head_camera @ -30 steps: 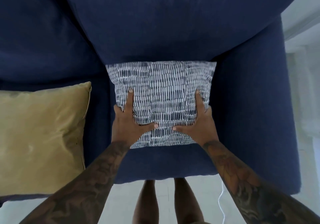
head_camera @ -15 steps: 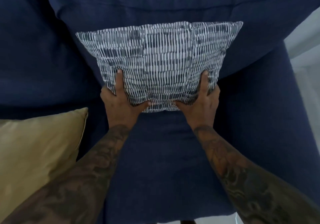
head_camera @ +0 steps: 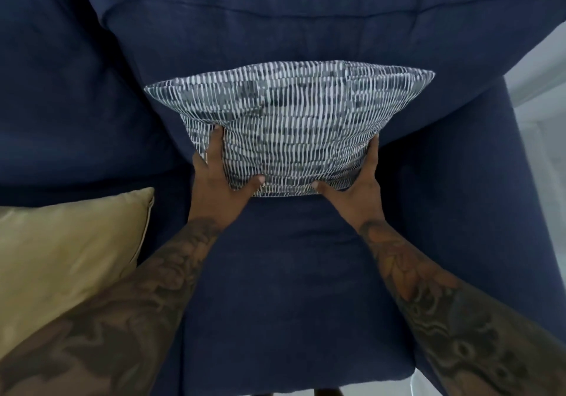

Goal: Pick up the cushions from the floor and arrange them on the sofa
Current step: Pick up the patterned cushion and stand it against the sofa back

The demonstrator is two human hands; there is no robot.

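Both hands grip the patterned cushion (head_camera: 291, 123) at its lower corners: left hand (head_camera: 222, 181) and right hand (head_camera: 355, 184), fingers wrapped tight. Cushion stands against sofa (head_camera: 306, 273) backrest, right seat. Gold cushion (head_camera: 67, 251) lies left, apart.

Matt navy woven cloth covers the sofa (head_camera: 306, 288); the gold cushion (head_camera: 67, 251) looks satiny, faintly glossy.

Grey-and-white patterned cushion (head_camera: 291, 126) stands against the navy sofa (head_camera: 453, 196) backrest; gold cushion (head_camera: 67, 254) lies left
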